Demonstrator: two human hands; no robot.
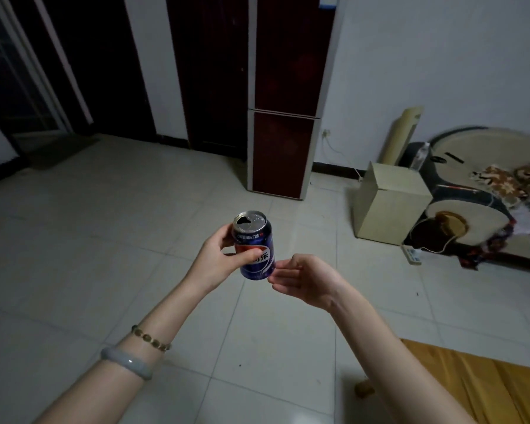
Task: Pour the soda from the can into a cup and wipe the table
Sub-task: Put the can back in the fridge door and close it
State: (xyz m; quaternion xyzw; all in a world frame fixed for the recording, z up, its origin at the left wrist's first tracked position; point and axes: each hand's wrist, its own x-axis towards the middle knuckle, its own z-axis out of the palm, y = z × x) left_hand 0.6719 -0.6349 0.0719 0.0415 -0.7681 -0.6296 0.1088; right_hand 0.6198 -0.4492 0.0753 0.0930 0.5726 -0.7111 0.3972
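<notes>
I have one can [255,246], already opened, upright in my left hand [218,258], whose fingers [248,256] are wrapped round its middle. My right hand [303,278] sits just beside the can's base, fingers loose and holding nothing. I judge the can thin-walled, easily dented and perhaps slick, so mid-body is where to hold it. No cup shows; one counter corner [484,387] lies below-right of the can.
</notes>
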